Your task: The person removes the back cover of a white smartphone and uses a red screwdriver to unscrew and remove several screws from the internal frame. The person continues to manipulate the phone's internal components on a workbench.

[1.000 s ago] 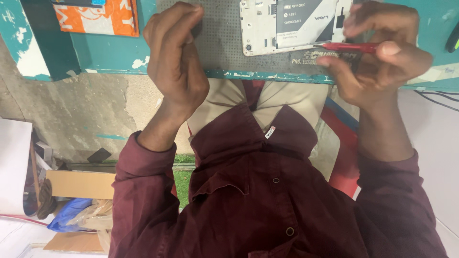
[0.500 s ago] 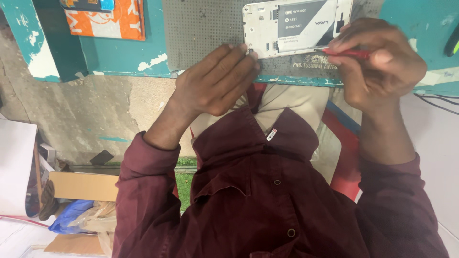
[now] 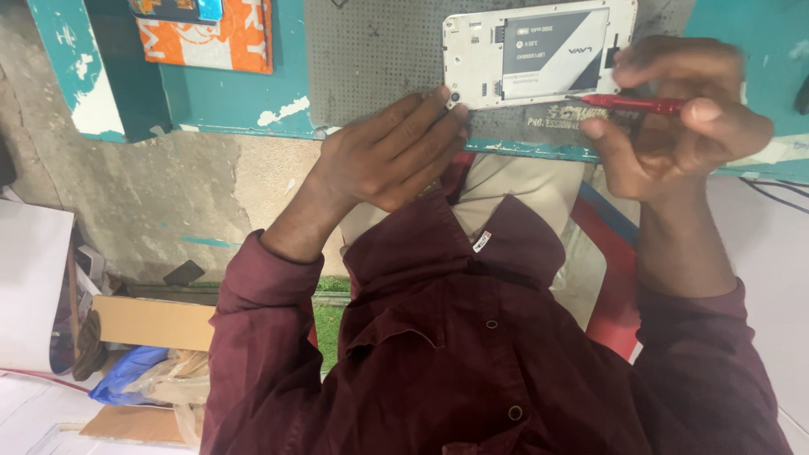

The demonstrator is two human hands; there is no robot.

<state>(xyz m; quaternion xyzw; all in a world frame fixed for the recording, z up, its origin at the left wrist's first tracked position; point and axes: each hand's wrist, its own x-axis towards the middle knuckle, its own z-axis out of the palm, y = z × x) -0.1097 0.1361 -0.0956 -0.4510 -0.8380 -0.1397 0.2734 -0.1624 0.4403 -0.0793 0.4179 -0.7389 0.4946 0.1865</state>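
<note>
While the head view looks straight down over a maroon shirt, both hands work at the near edge of a teal counter.

Head view:
- Open-backed white phone lies at 12 o'clock on a grey perforated mat, back cover off, dark battery showing.
- Left hand sits at 7 o'clock from the phone, palm down, fingers loosely extended; fingertips touch the phone's lower left corner. Holds nothing, only steadies.
- Right hand at 4 o'clock from the phone, fingers curled and pinched round a red screwdriver. Tool lies nearly level, tip pointing toward 9 o'clock, meeting the phone's lower right edge.
- Orange-and-white box at 10 o'clock on the counter, well apart from the phone.
- Below the counter at 8 o'clock: cardboard box, blue plastic bag just beside it, on the floor.
- Black cable at 3 o'clock, past the right wrist.
</note>
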